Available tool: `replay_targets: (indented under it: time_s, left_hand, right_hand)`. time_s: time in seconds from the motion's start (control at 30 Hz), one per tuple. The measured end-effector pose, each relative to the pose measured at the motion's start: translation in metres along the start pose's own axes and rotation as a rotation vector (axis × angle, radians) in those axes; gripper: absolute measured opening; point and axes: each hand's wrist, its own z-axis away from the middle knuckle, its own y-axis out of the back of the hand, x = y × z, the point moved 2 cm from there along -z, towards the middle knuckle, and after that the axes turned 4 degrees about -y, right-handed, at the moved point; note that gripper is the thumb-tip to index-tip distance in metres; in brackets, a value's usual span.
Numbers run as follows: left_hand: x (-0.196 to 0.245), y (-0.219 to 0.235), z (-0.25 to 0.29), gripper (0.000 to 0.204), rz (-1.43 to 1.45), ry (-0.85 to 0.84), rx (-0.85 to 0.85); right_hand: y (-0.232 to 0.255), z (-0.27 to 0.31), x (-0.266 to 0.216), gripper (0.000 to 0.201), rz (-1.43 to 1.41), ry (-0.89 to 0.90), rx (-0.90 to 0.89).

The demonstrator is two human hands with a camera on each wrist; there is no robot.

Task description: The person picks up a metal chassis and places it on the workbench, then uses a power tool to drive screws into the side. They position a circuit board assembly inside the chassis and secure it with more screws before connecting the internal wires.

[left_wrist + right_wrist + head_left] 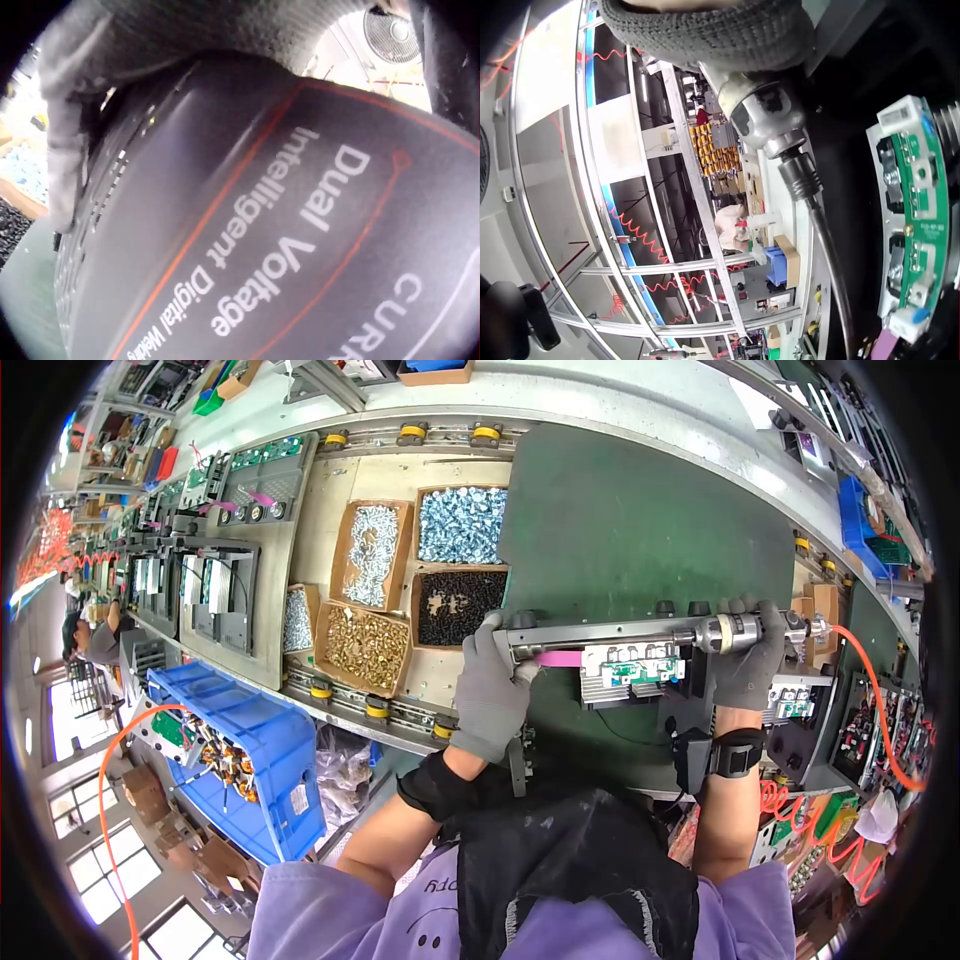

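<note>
My gloved left hand (pixel 493 690) grips the left end of a dark welding machine panel (pixel 225 225); its printed face reads "Dual Voltage" in the left wrist view. A green circuit board (pixel 640 670) and a pink ribbon (pixel 560 658) sit on the panel's inner side. In my gloved right hand (pixel 748 660) is a silver air screwdriver (pixel 715 633), held lengthwise along the panel's upper edge. Its long thin shaft (pixel 829 247) points left toward my left hand, and the tip is hidden near those fingers. Black knobs (pixel 697 608) stick out along the panel's far side.
Cardboard boxes of silver screws (pixel 372 555), bluish screws (pixel 463 525), black screws (pixel 460 600) and brass-coloured fasteners (pixel 365 648) stand left of the green mat (pixel 650 510). An orange air hose (pixel 870 680) curves off right. A blue crate (pixel 290 760) stands lower left.
</note>
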Motion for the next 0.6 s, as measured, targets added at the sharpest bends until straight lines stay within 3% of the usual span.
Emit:
replay_targets:
  time_s: [0.1,0.3,0.53,0.6]
  left_hand:
    - [-0.001,0.002,0.001,0.067,0.028,0.021,-0.014]
    - [0.000,0.002,0.001,0.065,0.003,-0.018,0.013]
    - [-0.016,-0.007,-0.002,0.060,0.014,-0.096,0.049]
    - [-0.018,-0.006,-0.004,0.061,0.102,-0.037,-0.005]
  right_hand:
    - [-0.003,0.005,0.002,0.018,0.005,0.000,-0.070]
    - [-0.016,0.009,0.000,0.022,-0.007,0.033,0.019]
    - [-0.014,0.011,-0.010,0.024,-0.106,0.028,-0.126]
    - [-0.010,0.015,-0.032,0.029,-0.090,0.100,-0.151]
